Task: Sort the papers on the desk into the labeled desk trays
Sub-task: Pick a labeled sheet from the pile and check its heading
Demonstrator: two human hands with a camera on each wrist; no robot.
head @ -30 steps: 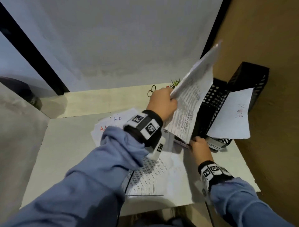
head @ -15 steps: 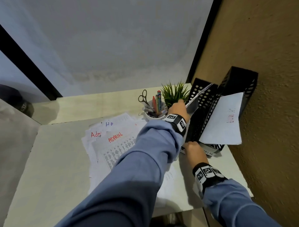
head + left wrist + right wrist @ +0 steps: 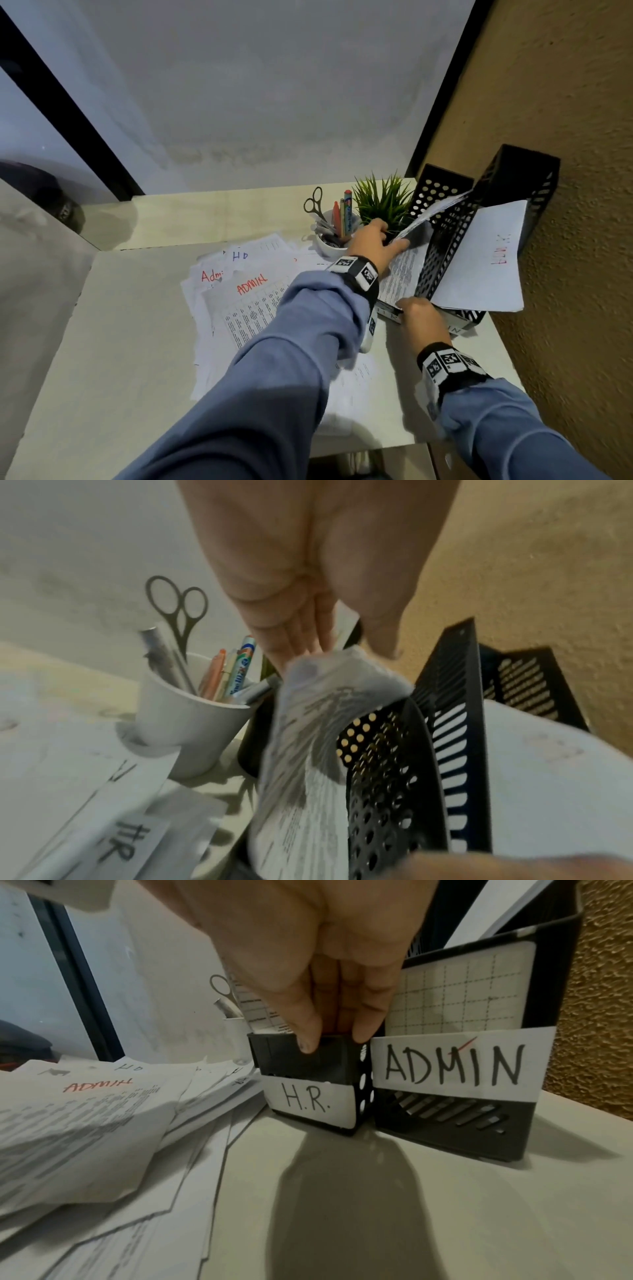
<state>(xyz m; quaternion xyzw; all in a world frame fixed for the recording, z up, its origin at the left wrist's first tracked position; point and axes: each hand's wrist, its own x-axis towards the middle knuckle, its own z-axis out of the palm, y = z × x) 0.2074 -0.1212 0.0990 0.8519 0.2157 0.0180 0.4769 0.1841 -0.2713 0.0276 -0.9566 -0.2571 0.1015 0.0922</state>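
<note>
Lowered since a second ago, the printed sheet (image 3: pixel 409 260) now stands in the H.R. tray (image 3: pixel 310 1093), its upper part bent over the perforated wall at right of centre. Left hand (image 3: pixel 375 243) pinches its upper edge between thumb and straight fingers. Right hand (image 3: pixel 329 969) grips the H.R. tray's front rim with thumb and fingers. One sheet sits in the ADMIN tray (image 3: pixel 452 1096). Two trays stand side by side on the tabletop (image 3: pixel 113 342); loose papers (image 3: pixel 246 294) lie centre-frame. One white cup (image 3: pixel 192 723) holds scissors and pens.
</note>
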